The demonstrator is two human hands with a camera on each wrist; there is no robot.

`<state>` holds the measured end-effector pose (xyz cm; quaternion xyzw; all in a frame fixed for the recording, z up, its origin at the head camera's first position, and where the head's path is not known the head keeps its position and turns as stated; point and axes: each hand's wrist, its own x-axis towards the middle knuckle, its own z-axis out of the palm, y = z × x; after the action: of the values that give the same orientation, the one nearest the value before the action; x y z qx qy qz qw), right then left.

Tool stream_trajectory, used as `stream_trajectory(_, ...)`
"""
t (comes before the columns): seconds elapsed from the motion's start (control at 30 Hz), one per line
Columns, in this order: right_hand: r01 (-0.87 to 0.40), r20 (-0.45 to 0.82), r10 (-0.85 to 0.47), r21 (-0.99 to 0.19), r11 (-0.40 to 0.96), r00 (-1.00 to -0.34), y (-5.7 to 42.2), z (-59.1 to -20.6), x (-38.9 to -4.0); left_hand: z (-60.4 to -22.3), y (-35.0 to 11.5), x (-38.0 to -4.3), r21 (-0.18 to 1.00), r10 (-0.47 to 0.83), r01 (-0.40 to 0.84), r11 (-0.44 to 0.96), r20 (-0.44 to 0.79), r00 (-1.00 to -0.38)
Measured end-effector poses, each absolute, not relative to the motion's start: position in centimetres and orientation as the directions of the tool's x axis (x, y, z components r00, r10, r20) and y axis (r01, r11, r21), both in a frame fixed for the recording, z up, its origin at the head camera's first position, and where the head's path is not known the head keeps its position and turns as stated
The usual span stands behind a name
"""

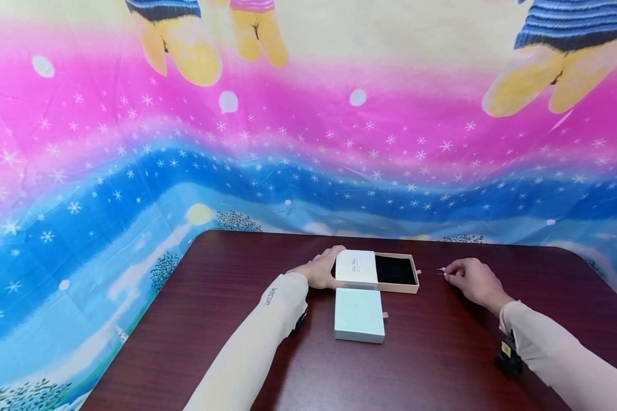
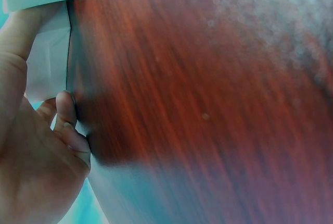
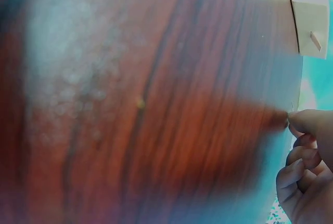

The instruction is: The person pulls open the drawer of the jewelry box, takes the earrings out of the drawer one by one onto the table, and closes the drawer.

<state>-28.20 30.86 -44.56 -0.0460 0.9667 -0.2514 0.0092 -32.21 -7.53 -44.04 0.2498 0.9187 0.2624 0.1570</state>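
Note:
A white slide-out jewellery box (image 1: pixel 356 268) with small printing lies on the table, its drawer (image 1: pixel 413 285) drawn out to the right and showing a black lining. My left hand (image 1: pixel 320 270) grips the sleeve's left end, thumb on the near side and fingers round the far side. In the left wrist view the thumb (image 2: pixel 18 36) lies along the white side wall. To the right of the drawer, my right hand (image 1: pixel 475 281) pinches a small silvery thing with thin prongs (image 1: pixel 440 270) between thumb and fingertips, close over the table. Its exact kind is too small to tell.
A closed pale mint box (image 1: pixel 359 315) with a small pull tab (image 1: pixel 385 315) sits just in front of the white box. The dark red wooden table (image 1: pixel 226 268) ends at a patterned cloth backdrop (image 1: pixel 308 142).

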Motion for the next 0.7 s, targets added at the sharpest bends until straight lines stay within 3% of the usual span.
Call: stream_trajectory(0.7,-0.072,-0.016,-0.093,-0.503,0.861,-0.996,31.05,-44.68,-28.34,-44.18,-7.36,-32.21,0.555,0.535,0.375,0.743,-0.155,-0.83)
